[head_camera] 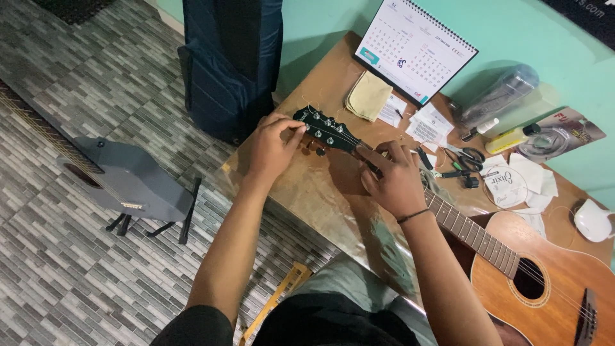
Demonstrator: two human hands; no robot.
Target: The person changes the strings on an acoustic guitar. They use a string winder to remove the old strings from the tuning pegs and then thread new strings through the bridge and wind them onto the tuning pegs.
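An acoustic guitar (538,275) lies across a brown table (320,192), its dark headstock (328,130) pointing to the far left. My left hand (272,148) pinches a tuning peg on the near side of the headstock. My right hand (392,179) rests on the neck just below the nut, fingers pressing on the strings. A thin dark band circles my right wrist.
A desk calendar (416,48), a yellow cloth (369,96), paper packets (509,182), scissors (466,160), a small bottle (509,138) and a white mouse (592,221) crowd the table's far side. A blue gig bag (230,64) leans at the wall. A grey guitar (115,176) stands on the floor at left.
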